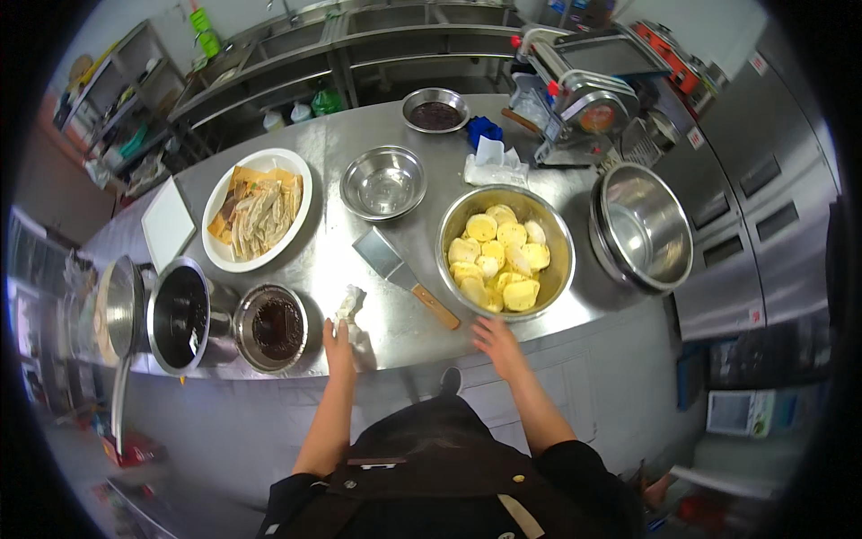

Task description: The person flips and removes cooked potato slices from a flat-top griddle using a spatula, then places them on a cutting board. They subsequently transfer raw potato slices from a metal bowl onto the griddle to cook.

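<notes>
My left hand [339, 347] is at the near edge of the steel table [404, 343], by a crumpled white tissue or cloth [349, 303]; whether it grips this is unclear. My right hand [497, 342] has its fingers spread just below a steel bowl [444, 296] of yellow round slices, seemingly potato [512, 234]; contact with the rim cannot be told. Between the hands lies a wide scraper with a wooden handle [434, 305], its metal blade pointing away to the left. Left of my left hand stands a steel bowl of dark liquid [277, 329].
A tall steel pot [178, 316], a long-handled pan [121, 310], a white oval plate of food [306, 202] and a white tray [167, 226] fill the left. Beyond are empty steel bowls [384, 183]. Nested large bowls [643, 226] and a dough-rolling machine [582, 101] stand right.
</notes>
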